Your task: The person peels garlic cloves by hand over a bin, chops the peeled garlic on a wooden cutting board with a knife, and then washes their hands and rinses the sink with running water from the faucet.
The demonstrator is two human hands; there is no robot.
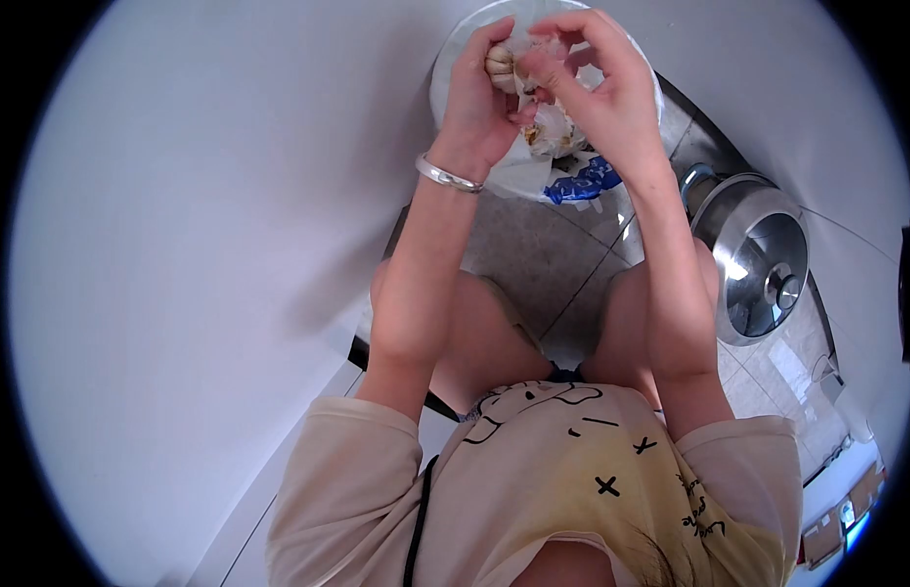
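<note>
While left hand [476,112] holds garlic [501,67] over bin [449,70], right hand [611,93] touches it, cannot tell if pinching; pot [753,264] near bin.

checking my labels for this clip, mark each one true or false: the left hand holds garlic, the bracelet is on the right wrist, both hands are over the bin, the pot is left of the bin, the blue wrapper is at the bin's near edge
1. The left hand holds garlic. True.
2. The bracelet is on the right wrist. False: it is on the left wrist.
3. Both hands, left and right, are over the bin. True.
4. The pot is left of the bin. False: it stands to the right.
5. The blue wrapper is at the bin's near edge. True.
</note>
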